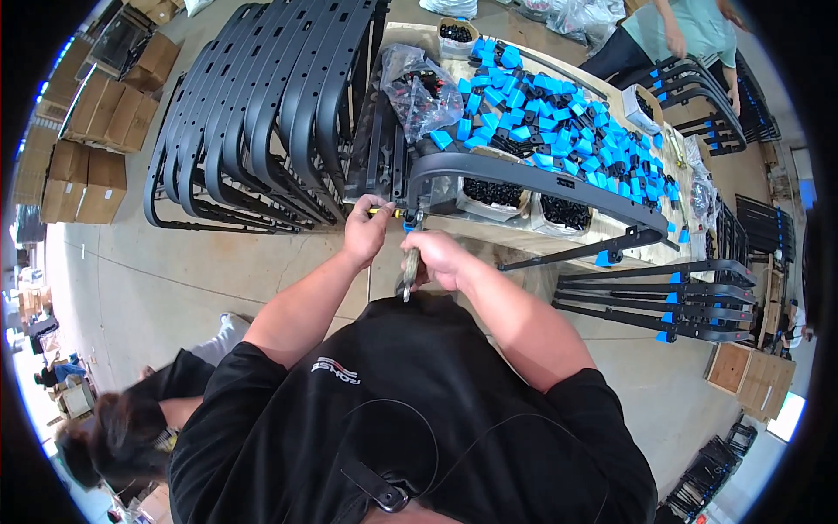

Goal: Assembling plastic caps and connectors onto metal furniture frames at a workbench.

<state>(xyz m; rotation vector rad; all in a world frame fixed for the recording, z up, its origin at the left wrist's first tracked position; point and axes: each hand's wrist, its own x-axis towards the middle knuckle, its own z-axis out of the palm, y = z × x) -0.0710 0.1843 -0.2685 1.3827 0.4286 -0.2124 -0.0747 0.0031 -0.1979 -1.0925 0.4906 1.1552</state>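
Note:
My left hand (365, 230) pinches a small yellow-and-black piece (382, 212) beside the near left end of a black metal frame (541, 180); its exact kind does not show. Wrapped round a metal hand tool (408, 269) is my right hand (436, 258), just below that end; I cannot tell whether the tool is pliers or a wrench. A small blue part (409, 225) shows at the frame's end, between my hands. The curved frame lies across the front of the workbench (642, 251), its far end to the right.
Blue-and-black plastic parts (559, 118) are heaped on the bench, with boxes of small black pieces (493, 194) and a plastic bag (422, 92). Black frames stand stacked at left (262, 113) and right (655, 301). One person (148, 419) is behind my left, another (685, 39) across the bench.

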